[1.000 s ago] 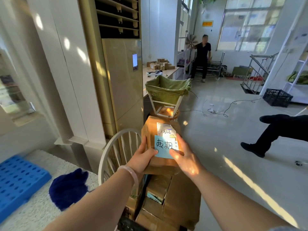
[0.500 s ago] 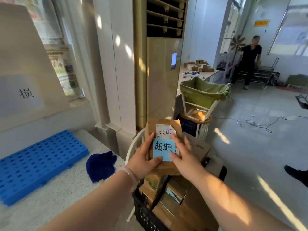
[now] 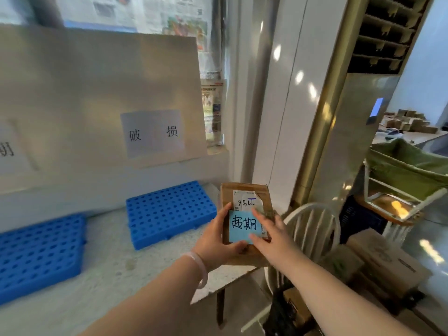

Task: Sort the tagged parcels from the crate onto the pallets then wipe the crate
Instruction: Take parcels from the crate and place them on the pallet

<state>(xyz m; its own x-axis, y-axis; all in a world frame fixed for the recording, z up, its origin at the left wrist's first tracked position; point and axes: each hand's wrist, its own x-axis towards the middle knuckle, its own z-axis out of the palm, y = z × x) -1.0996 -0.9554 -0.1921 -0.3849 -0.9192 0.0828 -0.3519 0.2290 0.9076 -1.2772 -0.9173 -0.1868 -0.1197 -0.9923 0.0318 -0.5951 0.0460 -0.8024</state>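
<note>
I hold a brown cardboard parcel (image 3: pixel 244 194) upright at the table's right end. It bears a white shipping label and a blue handwritten tag (image 3: pixel 243 226). My left hand (image 3: pixel 215 241) grips its left side and bottom; my right hand (image 3: pixel 274 236) grips its right side. Two blue perforated pallets lie on the speckled table (image 3: pixel 121 270): one (image 3: pixel 169 212) just left of the parcel, another (image 3: pixel 36 253) at the far left. The black crate (image 3: pixel 281 314) with more cardboard parcels (image 3: pixel 385 260) sits low at the right, partly hidden by my right arm.
White boards with paper signs (image 3: pixel 152 133) lean on the wall behind the pallets. A white chair (image 3: pixel 312 229) stands between table and crate. A gold standing air conditioner (image 3: pixel 358 117) and a green-lined bin (image 3: pixel 407 166) are at the right.
My view has swung left from the crate to the table. The parcel, held in both hands, has travelled left and now hangs beside the right pallet; the blue cloth is out of sight.
</note>
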